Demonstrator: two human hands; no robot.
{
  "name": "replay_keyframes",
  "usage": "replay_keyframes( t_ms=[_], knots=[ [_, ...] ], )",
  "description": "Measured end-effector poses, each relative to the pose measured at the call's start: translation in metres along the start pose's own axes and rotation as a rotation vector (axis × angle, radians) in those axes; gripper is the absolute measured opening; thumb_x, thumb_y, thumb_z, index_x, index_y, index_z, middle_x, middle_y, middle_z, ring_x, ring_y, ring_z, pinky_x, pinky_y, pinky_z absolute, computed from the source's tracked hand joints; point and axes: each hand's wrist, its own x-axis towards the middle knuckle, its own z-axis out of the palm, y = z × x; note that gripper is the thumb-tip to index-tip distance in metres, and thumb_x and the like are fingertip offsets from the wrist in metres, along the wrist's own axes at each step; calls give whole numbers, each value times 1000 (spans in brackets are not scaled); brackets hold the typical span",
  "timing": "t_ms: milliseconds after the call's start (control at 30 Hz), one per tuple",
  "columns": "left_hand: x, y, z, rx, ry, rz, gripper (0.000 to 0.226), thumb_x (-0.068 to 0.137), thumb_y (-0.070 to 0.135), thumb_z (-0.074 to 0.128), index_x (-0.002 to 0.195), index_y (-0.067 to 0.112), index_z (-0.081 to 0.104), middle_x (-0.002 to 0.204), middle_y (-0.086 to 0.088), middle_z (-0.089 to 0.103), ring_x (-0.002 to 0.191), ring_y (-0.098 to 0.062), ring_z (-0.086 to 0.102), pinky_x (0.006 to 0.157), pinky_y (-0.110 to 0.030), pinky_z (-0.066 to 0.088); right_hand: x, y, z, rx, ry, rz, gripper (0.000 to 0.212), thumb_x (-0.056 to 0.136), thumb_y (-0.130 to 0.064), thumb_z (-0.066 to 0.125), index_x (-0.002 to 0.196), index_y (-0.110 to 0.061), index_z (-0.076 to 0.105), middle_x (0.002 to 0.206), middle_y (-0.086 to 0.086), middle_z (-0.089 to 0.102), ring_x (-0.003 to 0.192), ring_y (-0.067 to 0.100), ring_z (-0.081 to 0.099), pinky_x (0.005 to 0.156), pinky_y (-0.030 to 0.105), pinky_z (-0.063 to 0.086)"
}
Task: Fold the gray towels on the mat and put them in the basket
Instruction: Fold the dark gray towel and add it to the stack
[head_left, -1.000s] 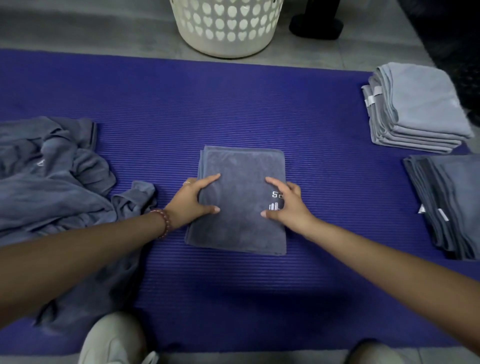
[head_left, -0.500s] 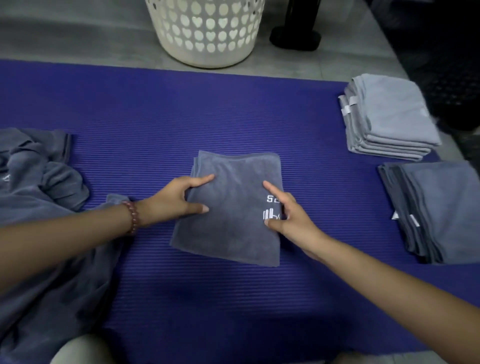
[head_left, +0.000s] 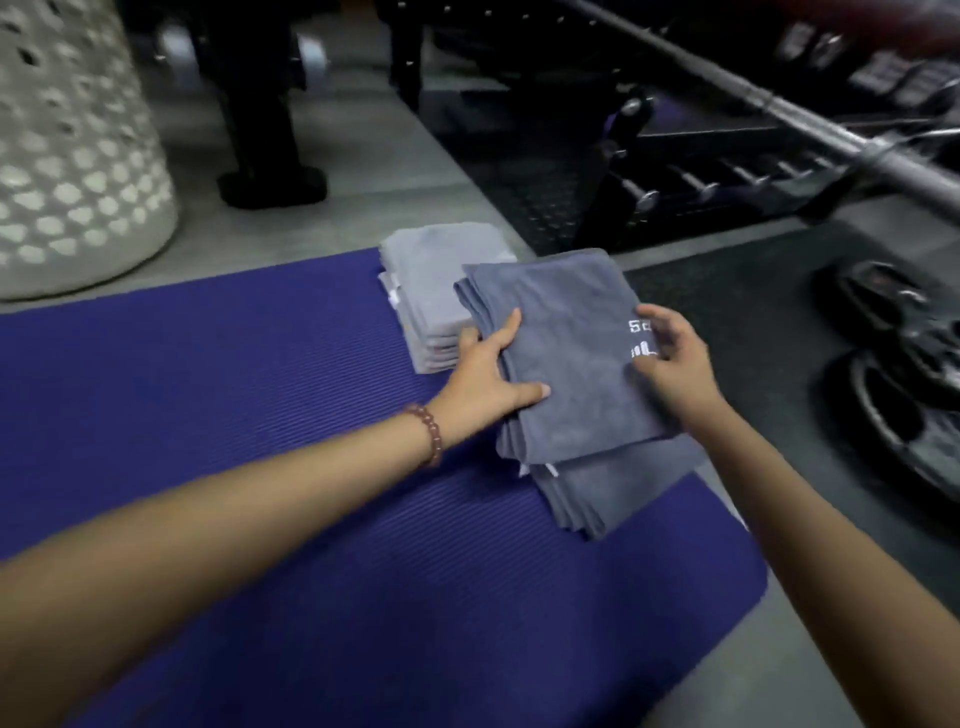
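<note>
And the towel (head_left: 566, 364) is off the middle of the mat (head_left: 260, 415)! A second ago it lay flat under both hands; now it has been carried across to the mat's right end, and the view has swung with it. The left hand (head_left: 493, 374) grips its left edge, thumb and one finger on top, the others tucked beneath. The right hand (head_left: 675, 358) curls round the right edge, over the white logo. The folded towel sits above the darker stack (head_left: 613, 488), with the paler stack (head_left: 431, 280) just behind.

So the fold looks finished, and this one seems headed for the dark stack rather than straight into the basket (head_left: 67, 156), which stands well apart at the far left. Basket work is yet to come, I'd say.

What can't be read: whether the towel already rests on the stack or hangs just over it. The logo is half covered by fingers. The basket is cut off by the frame, its inside unseen. The heap of unfolded towels has dropped out of view. The barbell (head_left: 779, 109) and the weights (head_left: 909, 364) beyond are blurred.
</note>
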Motion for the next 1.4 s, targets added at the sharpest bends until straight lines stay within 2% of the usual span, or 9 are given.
replay_keyframes(
  t_ms=[100,267,467,600,767,933,1100,1200,1400],
  knots=[
    [14,-13,72,-138,11,-141,92,75,21,78,148,24,22,140,-13,20,137,-21,23,109,-16,17,16,60,-29,-95,72,207,52,80,6,64,129,1,47,110,14,58,89,17,57,79,14,46],
    [-21,-45,136,-17,-46,-82,88,77,22,76,145,32,22,134,-4,16,131,-15,28,104,-10,20,-15,133,-41,50,397,619,46,69,-41,70,99,-6,68,87,4,63,81,18,56,74,29,44],
    [-21,-52,129,-52,-90,-90,73,76,11,76,134,32,37,131,-3,26,126,-15,36,91,1,24,-42,131,-38,297,279,576,24,84,-18,69,102,-4,61,88,5,63,79,18,59,65,25,53],
    [-15,-41,137,-61,-60,-60,75,73,10,78,135,29,42,135,-4,29,130,-20,37,109,-21,31,-22,118,-41,310,477,458,47,84,-2,66,126,-9,48,108,6,55,95,18,54,82,27,51],
    [-22,-45,146,-87,-38,-153,63,78,10,75,134,22,48,134,-7,32,108,-30,56,98,-37,48,-16,139,-37,392,419,693,41,80,-11,72,115,-5,52,108,10,61,96,28,61,83,39,53],
    [-22,-54,123,50,16,-22,39,88,28,63,124,36,50,117,-5,40,78,-11,56,74,-6,45,-36,140,-31,307,452,628,30,85,-14,68,106,-17,48,89,-2,57,91,22,58,87,40,52],
    [35,-51,93,189,282,-217,92,73,50,72,145,17,25,142,-10,28,132,-25,27,110,-37,26,-72,118,-12,216,421,572,68,85,-22,68,141,-20,29,130,4,31,106,12,36,95,24,30],
    [61,-55,69,274,66,-320,102,52,70,68,136,21,35,135,-7,46,130,-27,34,109,-45,32,-96,108,1,211,302,433,80,89,-21,63,149,-30,11,143,5,25,111,5,23,96,25,25],
    [74,-58,50,329,-78,-291,95,41,72,76,120,25,51,113,13,59,109,-11,54,103,-40,40,-95,110,5,249,262,424,66,85,-22,68,142,-32,35,143,4,34,119,13,39,103,30,33]
  ],
)
